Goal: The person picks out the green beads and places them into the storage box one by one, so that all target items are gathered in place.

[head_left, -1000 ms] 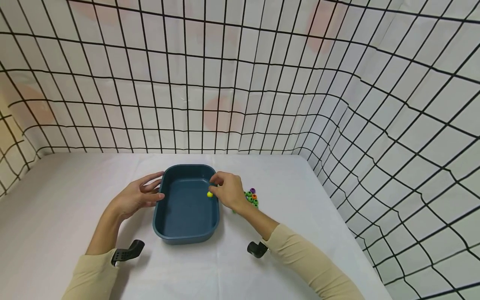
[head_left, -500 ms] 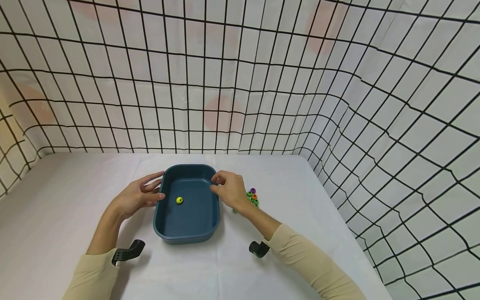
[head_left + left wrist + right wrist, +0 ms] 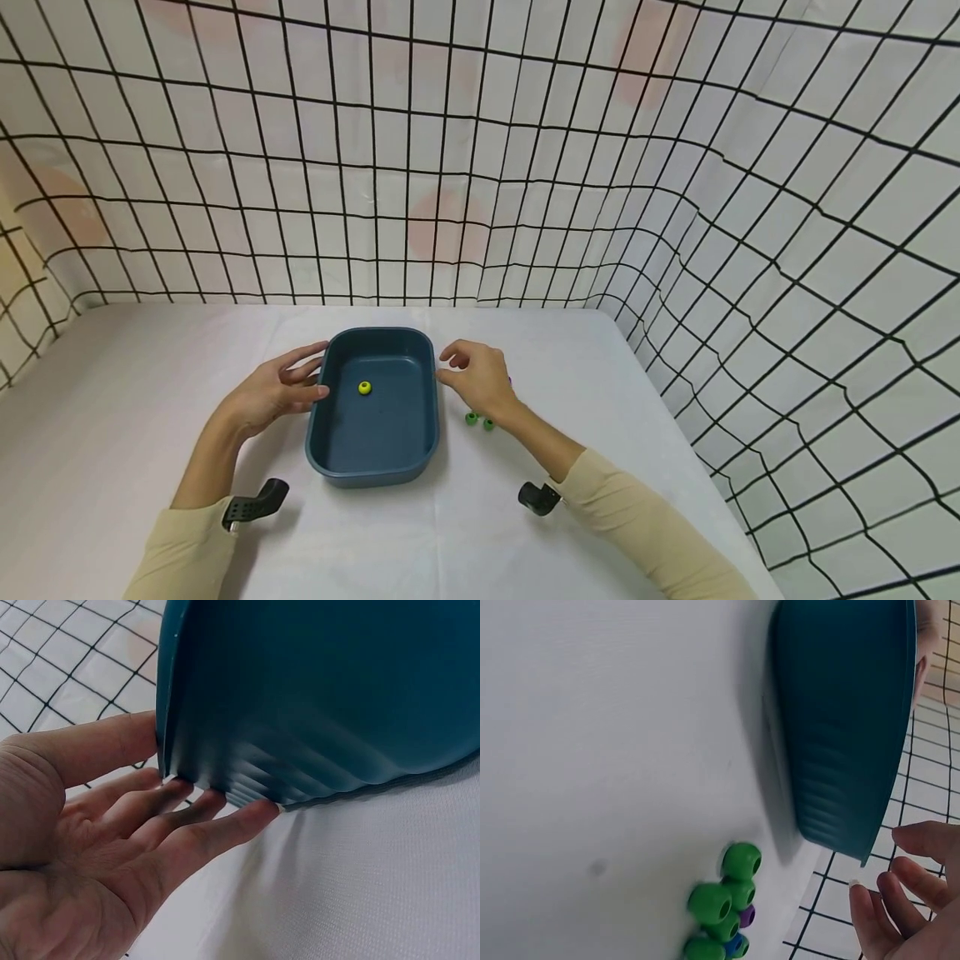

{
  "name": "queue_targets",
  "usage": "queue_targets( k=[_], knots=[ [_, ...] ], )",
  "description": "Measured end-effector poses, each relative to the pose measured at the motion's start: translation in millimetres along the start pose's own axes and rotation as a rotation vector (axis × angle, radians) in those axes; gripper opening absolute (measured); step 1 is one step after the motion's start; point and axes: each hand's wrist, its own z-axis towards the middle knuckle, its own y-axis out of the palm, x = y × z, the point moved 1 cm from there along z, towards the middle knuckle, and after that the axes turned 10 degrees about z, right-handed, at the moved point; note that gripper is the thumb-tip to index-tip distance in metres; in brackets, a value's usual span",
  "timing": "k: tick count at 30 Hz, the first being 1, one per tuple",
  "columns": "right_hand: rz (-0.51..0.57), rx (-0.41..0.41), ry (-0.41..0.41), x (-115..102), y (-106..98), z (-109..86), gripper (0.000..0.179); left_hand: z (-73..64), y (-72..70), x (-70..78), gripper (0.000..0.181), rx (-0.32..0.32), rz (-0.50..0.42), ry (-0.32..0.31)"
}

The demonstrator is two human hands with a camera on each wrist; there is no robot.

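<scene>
A deep dark-blue tray (image 3: 375,479) stands on the white cloth. My left hand (image 3: 270,396) holds its left side, thumb over the rim and fingertips against the outer wall, as the left wrist view also shows. One yellow bead (image 3: 364,387) lies inside the tray, left of its middle. Just off the tray's right rim hovers my right hand (image 3: 480,379), fingers loosely bent, with nothing seen between them. Under and beside that hand lie green beads (image 3: 471,418), partly hidden in the head view. The right wrist view shows several green beads, a purple bead (image 3: 747,916) and a blue bead (image 3: 733,945).
A white-clothed table (image 3: 480,533) carries the tray and beads. Black grid netting (image 3: 390,167) over white sheeting stands behind the table and along its right side. Black camera mounts (image 3: 257,504) sit on both wrists.
The yellow bead dropped from my right hand into the tray, rolled left, then shifted slightly back. My right hand moved right, off the tray rim. My left hand stayed put.
</scene>
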Motion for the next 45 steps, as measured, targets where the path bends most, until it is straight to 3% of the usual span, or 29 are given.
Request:
queue_targets(
  k=[10, 22, 36, 45],
  knots=[
    [-0.024, 0.014, 0.03, 14, -19, -11.1, 0.014, -0.3, 0.0, 2.0, 0.085, -0.002, -0.007, -0.003],
    [-0.05, -0.052, 0.112, 31, -35, -28.5, 0.018, 0.4, -0.4, 1.5, 0.085, -0.011, -0.028, 0.003],
    [-0.073, -0.168, 0.18, 42, -38, -44.2, 0.022, 0.5, -1.0, 0.2, 0.087, -0.008, -0.018, 0.011],
    [-0.102, -0.201, 0.154, 45, -35, -52.8, 0.02, -0.3, -0.4, 0.7, 0.088, -0.005, -0.021, 0.007]
  ],
)
